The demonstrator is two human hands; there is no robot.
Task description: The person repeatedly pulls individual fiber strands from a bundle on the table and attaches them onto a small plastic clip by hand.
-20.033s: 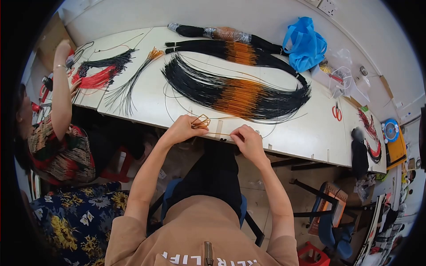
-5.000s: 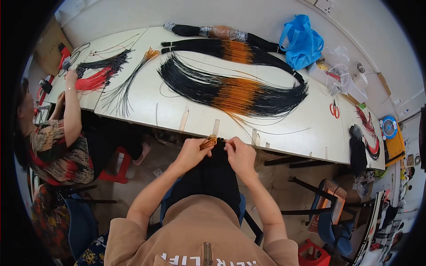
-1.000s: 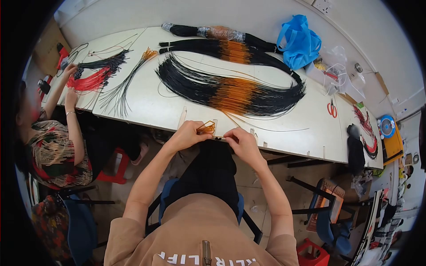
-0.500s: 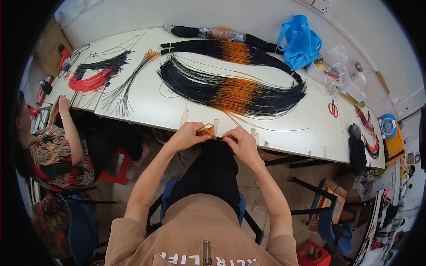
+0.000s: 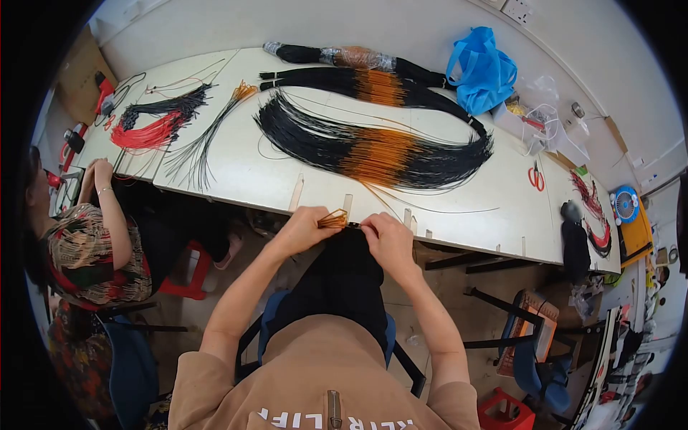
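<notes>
the left fingers close around orange cords; the right fingers pinch beside them.

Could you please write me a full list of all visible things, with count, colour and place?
Table surface: white, centre; joins make count unclear
Big cord bundles: three, black-orange, mid-table
Small cord bundle: one, dark-orange, left of those
Red-black cords: two groups, table's left and right ends
Scissors: one clear pair, red-handled, right
Bag: one, blue, back right
Fan: one, blue, far right
Stools: two, red, floor
Chairs: at least three, blue, floor
Co-worker: one, patterned top, left
Small clutter: uncountable
Left hand: one, holding orange loops
Right hand: one, beside it
</notes>
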